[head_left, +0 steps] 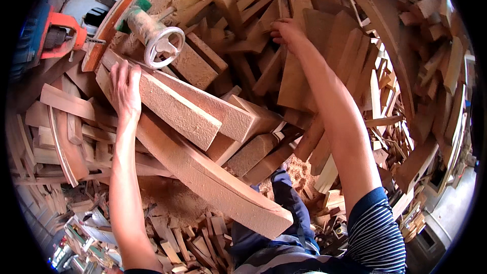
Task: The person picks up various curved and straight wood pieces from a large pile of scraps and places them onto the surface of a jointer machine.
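Note:
My left hand (126, 91) is closed over the upper left end of a thick wooden block (175, 106), its fingers bent across the edge. The block is dusted with sawdust and lies on other pieces. Beneath it a long curved wooden beam (203, 177) slants down to the right, toward my legs. My right arm stretches far forward over the pile. The right hand (288, 34) is at the left edge of an upright wooden board (309, 18), fingers slightly bent and apart; I see nothing held in them.
A dusty white handwheel (165, 47) on a shaft sits beyond my left hand. To its left is an orange-and-blue power tool (63, 35) beside a curved wooden rim (96, 45). Offcuts are heaped all around, with sawdust (304, 175) near my feet. A curved band (383, 25) arches at the right.

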### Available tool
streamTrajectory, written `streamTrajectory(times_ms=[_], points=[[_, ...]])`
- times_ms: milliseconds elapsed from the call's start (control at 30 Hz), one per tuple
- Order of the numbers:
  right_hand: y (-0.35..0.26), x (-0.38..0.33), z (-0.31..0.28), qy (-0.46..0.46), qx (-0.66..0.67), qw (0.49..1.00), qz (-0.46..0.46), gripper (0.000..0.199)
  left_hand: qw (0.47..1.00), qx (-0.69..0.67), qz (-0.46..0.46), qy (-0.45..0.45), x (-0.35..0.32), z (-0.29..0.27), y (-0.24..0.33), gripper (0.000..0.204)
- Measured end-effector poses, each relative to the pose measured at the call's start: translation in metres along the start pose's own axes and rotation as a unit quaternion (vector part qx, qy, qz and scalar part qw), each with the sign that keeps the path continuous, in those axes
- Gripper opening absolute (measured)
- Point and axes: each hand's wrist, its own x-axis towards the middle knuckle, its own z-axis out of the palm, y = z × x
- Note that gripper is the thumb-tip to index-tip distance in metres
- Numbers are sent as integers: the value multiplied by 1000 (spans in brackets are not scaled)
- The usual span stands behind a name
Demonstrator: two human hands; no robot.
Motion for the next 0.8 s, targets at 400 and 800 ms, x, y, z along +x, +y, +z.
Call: streamTrajectory(times_ms=[400, 800], points=[[50, 58, 0, -1, -43, 997, 59, 40, 1000, 16, 3, 20, -2, 1, 3, 66], [99, 20, 54, -165, -302, 939, -7, 34, 999, 27, -17, 16, -2, -1, 0, 67]])
